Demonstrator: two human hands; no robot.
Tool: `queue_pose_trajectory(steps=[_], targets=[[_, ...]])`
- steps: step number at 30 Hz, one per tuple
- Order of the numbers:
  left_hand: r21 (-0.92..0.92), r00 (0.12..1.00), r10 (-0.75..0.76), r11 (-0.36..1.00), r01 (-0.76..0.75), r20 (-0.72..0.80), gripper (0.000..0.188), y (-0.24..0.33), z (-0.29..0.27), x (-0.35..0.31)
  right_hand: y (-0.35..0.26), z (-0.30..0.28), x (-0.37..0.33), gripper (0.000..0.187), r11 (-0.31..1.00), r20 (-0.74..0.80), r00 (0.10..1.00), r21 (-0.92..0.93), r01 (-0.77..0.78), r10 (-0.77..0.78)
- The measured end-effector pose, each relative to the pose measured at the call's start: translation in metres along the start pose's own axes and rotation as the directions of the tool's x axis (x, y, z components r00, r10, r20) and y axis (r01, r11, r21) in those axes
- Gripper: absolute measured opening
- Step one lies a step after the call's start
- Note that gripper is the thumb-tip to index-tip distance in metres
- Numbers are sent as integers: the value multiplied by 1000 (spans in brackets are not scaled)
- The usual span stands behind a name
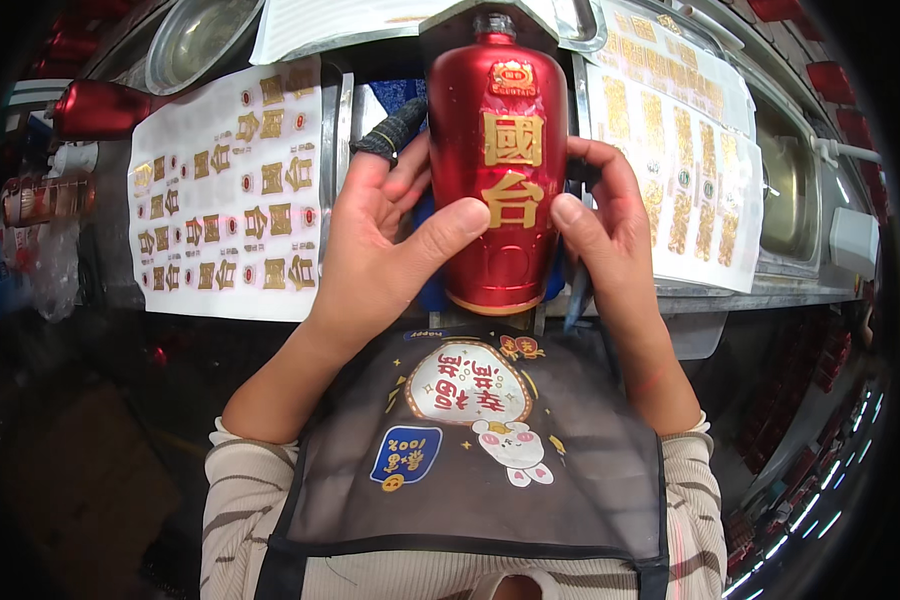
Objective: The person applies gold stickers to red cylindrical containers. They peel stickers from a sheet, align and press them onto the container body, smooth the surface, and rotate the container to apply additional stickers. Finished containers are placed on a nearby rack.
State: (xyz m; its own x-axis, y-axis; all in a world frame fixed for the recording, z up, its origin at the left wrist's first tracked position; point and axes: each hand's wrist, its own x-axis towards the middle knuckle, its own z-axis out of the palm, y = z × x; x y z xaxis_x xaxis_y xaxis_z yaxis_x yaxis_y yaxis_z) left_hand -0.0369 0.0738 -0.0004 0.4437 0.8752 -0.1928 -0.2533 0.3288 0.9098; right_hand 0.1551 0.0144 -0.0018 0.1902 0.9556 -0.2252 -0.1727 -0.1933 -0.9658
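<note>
A glossy red bottle [518, 265] with large gold characters and a small red-and-gold emblem stands in front of me, its dark neck pointing away. My left hand [385, 225] is closed on its left side. The thumb lies on the front by the lower gold character, and the index finger, wrapped in a black finger cover [395, 128], sticks up off the glass. From the other side my right hand [610, 215] grips the bottle, thumb on the front and fingers curled at the right edge. The fingertips behind the bottle are hidden.
On the left lies a white sheet [185, 265] of gold and red decals, and more decal sheets [735, 220] lie on the right. A metal basin [195, 50] sits at the far left. Another red bottle [100, 108] lies beyond the left sheet. Water fills a metal tray [790, 190] on the right.
</note>
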Motion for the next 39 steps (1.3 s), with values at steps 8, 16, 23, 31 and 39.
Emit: queue_pose_trajectory(steps=[8,16,23,31,39], targets=[[107,999,46,993,-44,-13,47,-8,1,0,5,-1,4,60,996,17,998,-63,60,-59],[-9,999,50,999,-50,-17,43,-8,2,1,-3,2,3,61,1000,8,1000,-24,10,-10],[55,997,75,996,-74,-24,45,-11,8,-1,3,5,1,66,993,-24,998,-106,47,-49],[175,995,95,980,-94,1,51,-8,7,-1,3,2,3,66,991,-9,999,-126,40,-41],[73,998,56,996,-56,-1,49,-10,4,4,-3,3,3,65,996,3,1000,-93,-14,15]])
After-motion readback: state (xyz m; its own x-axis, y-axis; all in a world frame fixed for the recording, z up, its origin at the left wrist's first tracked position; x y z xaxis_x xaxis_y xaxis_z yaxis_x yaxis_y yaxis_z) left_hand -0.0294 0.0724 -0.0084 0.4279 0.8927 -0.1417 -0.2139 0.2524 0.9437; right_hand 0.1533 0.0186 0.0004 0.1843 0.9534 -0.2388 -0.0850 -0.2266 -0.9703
